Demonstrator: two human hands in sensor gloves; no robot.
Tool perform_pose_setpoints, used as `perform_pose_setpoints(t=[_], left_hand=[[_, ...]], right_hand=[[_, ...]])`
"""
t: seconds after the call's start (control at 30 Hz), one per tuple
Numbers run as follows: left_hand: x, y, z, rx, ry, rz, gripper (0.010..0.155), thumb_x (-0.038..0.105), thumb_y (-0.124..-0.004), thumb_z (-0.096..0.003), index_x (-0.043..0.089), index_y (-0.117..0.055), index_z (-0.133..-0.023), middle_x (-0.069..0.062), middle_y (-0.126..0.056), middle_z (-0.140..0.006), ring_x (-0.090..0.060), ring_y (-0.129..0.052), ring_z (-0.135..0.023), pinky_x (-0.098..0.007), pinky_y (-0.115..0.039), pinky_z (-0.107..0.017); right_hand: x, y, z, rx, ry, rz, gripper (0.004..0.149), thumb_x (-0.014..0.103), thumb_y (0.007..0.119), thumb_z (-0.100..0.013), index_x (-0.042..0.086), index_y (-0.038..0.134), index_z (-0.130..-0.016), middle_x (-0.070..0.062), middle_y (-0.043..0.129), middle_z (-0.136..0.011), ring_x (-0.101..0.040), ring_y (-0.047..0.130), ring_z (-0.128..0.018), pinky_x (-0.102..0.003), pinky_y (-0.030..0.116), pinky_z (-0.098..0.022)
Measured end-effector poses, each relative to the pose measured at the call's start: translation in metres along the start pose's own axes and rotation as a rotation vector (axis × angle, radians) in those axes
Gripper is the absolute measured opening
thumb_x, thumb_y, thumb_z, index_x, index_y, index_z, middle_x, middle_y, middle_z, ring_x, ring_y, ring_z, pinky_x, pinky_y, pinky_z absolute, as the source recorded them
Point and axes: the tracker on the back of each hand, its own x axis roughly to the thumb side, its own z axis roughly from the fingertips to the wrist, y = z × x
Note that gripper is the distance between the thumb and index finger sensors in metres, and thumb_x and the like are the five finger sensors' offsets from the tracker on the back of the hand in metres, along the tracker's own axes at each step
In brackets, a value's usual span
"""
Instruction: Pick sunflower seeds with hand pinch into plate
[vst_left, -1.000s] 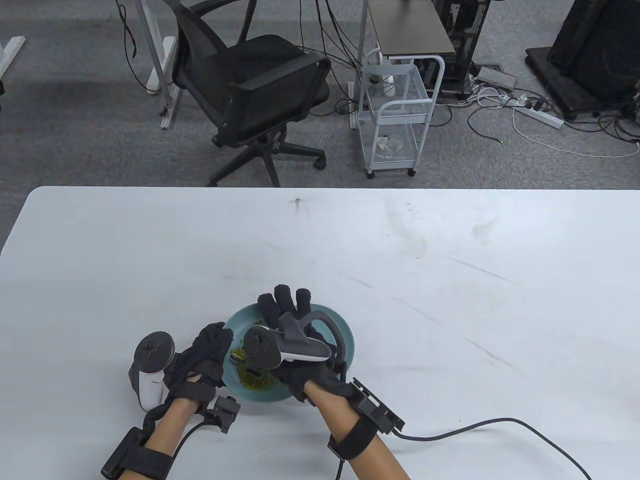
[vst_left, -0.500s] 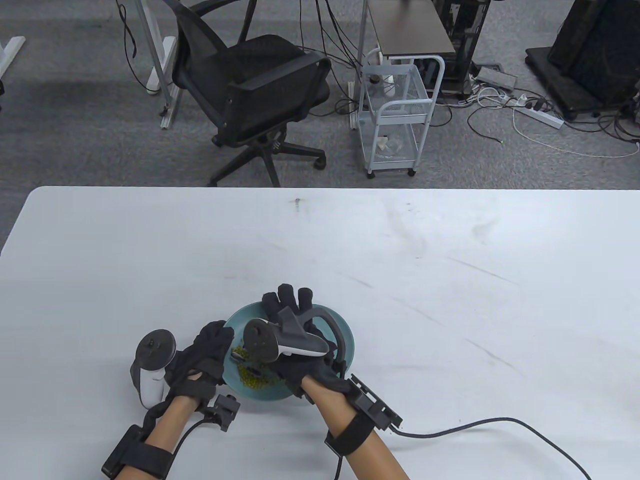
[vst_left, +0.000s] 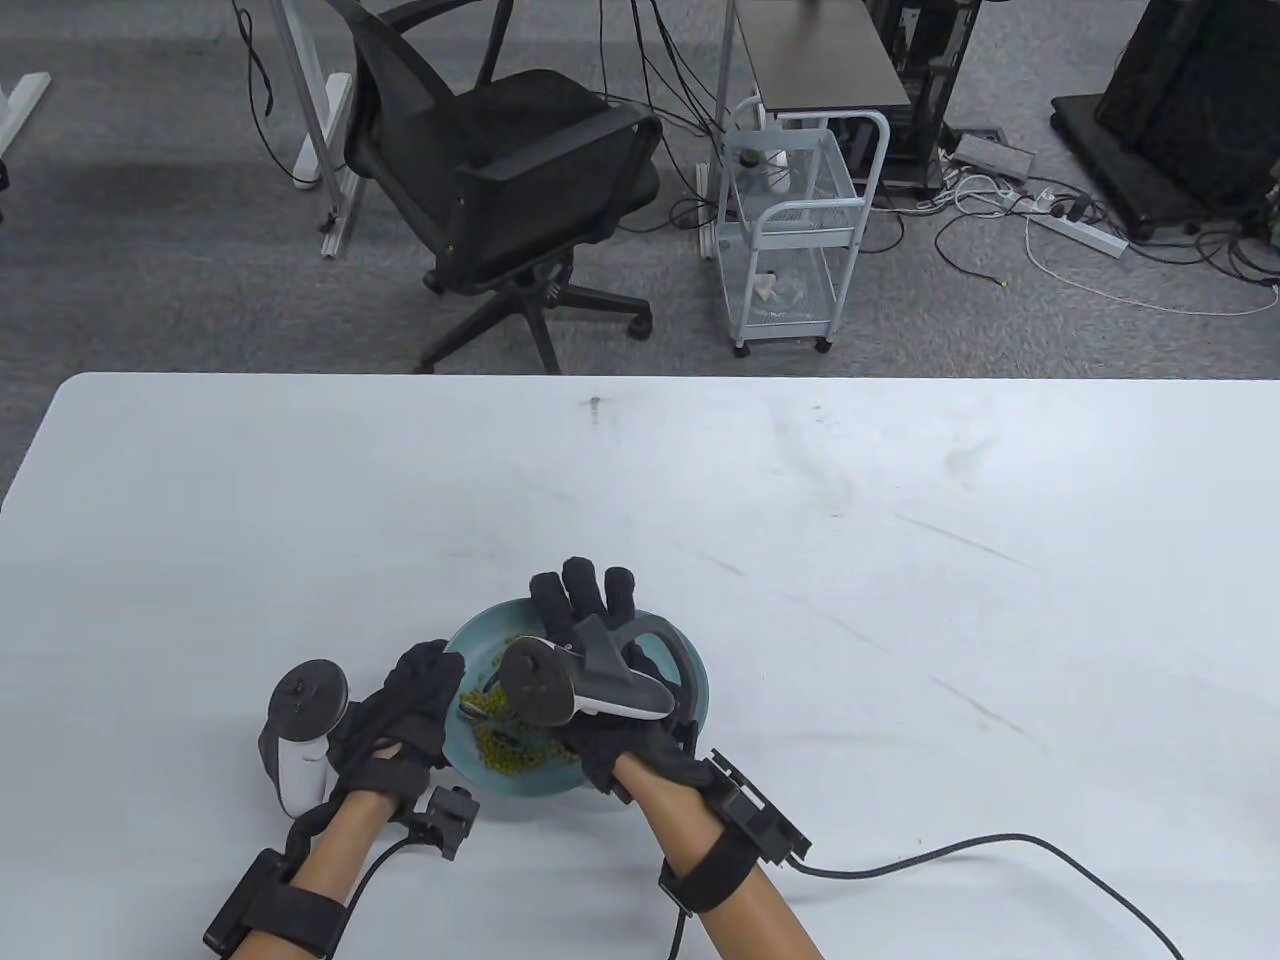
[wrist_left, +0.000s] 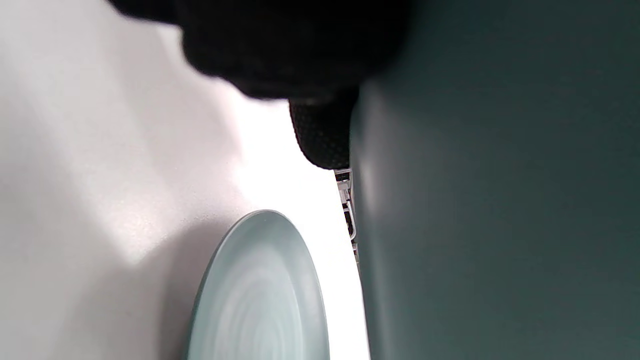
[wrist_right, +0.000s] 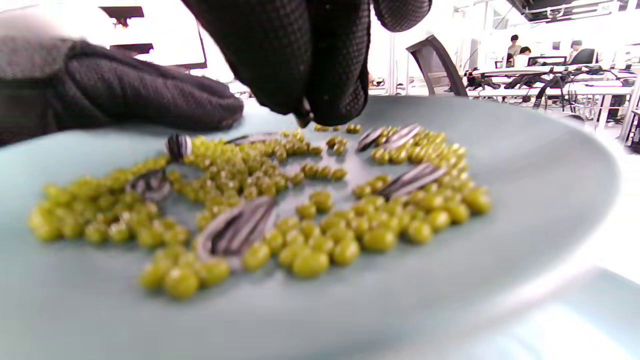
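Note:
A teal plate (vst_left: 690, 672) near the table's front edge holds many green beans (wrist_right: 310, 255) and several striped sunflower seeds (wrist_right: 235, 230). My left hand (vst_left: 430, 685) grips the plate's left rim; its fingers (wrist_right: 125, 95) lie over the rim and one fingertip (wrist_left: 325, 135) is under it. My right hand (wrist_right: 311, 117) hangs over the plate's far side, thumb and finger pinched together just above the beans, with a small dark tip showing between them. In the table view my right hand (vst_left: 585, 605) and its tracker cover the pinch.
In the left wrist view a second, lighter plate (wrist_left: 260, 300) lies on the white table (vst_left: 900, 600) beside the held plate's underside (wrist_left: 500, 200). A cable (vst_left: 1000, 850) runs from my right wrist. An office chair (vst_left: 510, 180) and a cart (vst_left: 790, 230) stand beyond the table.
My right hand has shifted slightly away from me and to the right over the plate, so more beans show at the plate's left. My left hand stays on the rim.

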Motion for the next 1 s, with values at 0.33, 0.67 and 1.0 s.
perform_pose_setpoints(t=[0.33,0.67,1.0], left_hand=[[0.000,0.006,0.000,0.046,0.001,-0.022,0.044,0.041,-0.066,-0.0607,0.015,-0.059,-0.095,0.004,-0.094,-0.075,-0.011,-0.096,-0.014,-0.031,-0.082,-0.017],[-0.005,0.013,-0.003,0.077,0.025,-0.003,0.044,0.042,-0.065,-0.0612,0.016,-0.058,-0.096,0.005,-0.093,-0.076,-0.011,-0.096,-0.015,-0.030,-0.083,-0.018],[-0.006,0.016,-0.004,0.080,0.034,0.019,0.044,0.043,-0.065,-0.0617,0.016,-0.058,-0.096,0.005,-0.093,-0.076,-0.010,-0.096,-0.016,-0.030,-0.083,-0.019]], right_hand=[[-0.045,-0.021,0.024,-0.100,0.162,-0.148,0.034,0.023,0.089,-0.056,-0.002,0.090,-0.079,-0.033,0.039,-0.116,-0.066,0.021,-0.102,-0.082,0.015,-0.063],[-0.086,-0.002,0.032,-0.025,0.309,-0.187,0.034,0.022,0.089,-0.056,-0.002,0.090,-0.079,-0.035,0.038,-0.115,-0.067,0.021,-0.100,-0.082,0.016,-0.062],[-0.092,0.029,0.032,0.087,0.324,-0.172,0.034,0.023,0.088,-0.056,-0.001,0.089,-0.079,-0.036,0.038,-0.114,-0.068,0.022,-0.099,-0.082,0.017,-0.061]])
